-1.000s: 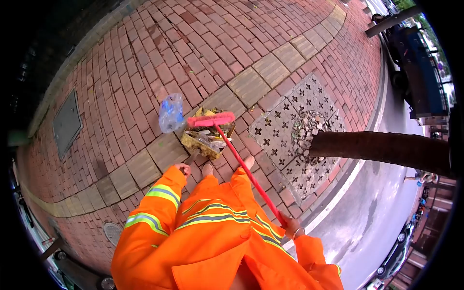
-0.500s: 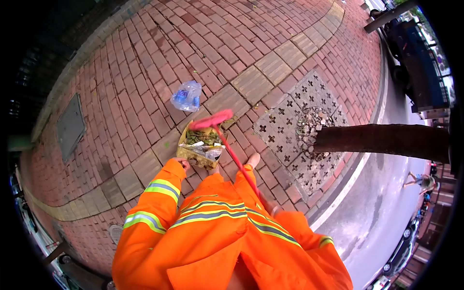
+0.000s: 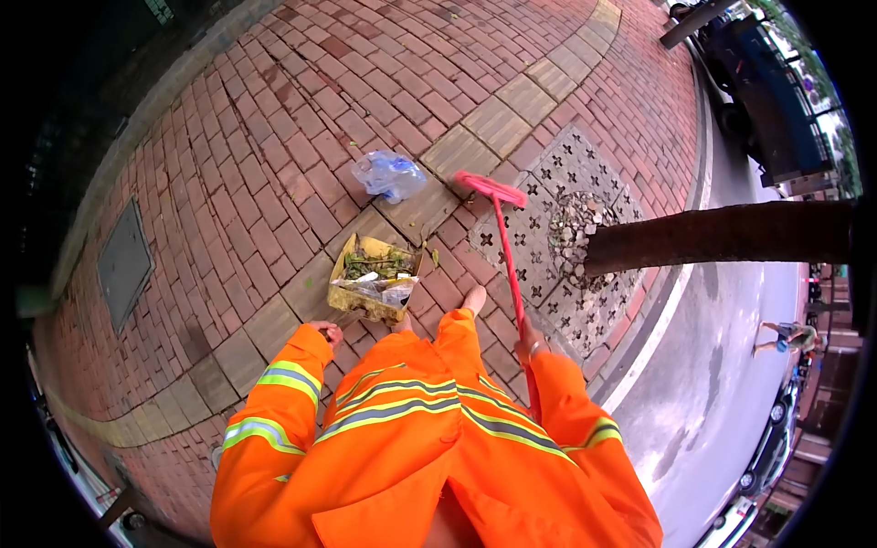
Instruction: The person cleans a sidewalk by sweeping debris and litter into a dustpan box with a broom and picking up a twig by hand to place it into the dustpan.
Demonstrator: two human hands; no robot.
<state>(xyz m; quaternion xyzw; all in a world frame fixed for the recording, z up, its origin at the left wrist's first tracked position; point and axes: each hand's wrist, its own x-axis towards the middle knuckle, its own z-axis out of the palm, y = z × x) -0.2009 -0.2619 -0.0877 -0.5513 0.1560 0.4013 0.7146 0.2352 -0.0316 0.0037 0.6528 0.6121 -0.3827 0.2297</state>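
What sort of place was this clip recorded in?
Most likely an urban sidewalk: red brick paving lies underfoot, a tree trunk rises from perforated slabs, and a road runs alongside, with a blue truck on it.

A plastic bag (image 3: 391,175) lies on brick pavement (image 3: 274,173)

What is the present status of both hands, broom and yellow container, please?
Right hand gripping red broom. Left hand near yellow container, grip unclear. Leaves, litter inside. Plastic bag lying beyond container.
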